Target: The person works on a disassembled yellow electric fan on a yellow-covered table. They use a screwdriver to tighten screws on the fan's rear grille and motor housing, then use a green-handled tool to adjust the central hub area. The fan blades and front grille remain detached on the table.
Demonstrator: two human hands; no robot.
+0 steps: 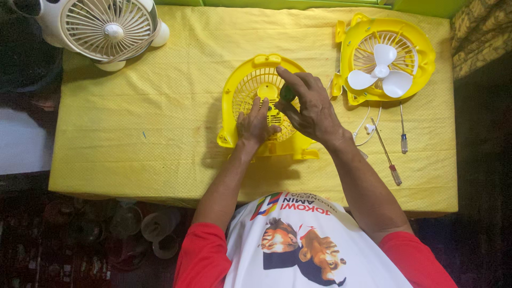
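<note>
A yellow fan housing with a round grille lies face up in the middle of the yellow cloth. My left hand rests flat on the grille's lower part, fingers spread. My right hand reaches over the grille from the right and pinches a small dark round part near the grille's centre. To the right lies the other yellow fan half with its white three-blade propeller.
Two screwdrivers lie on the cloth right of my right wrist, beside white wires. A white fan stands at the back left corner. The yellow-covered table ends near my chest; dark clutter sits on the floor at left.
</note>
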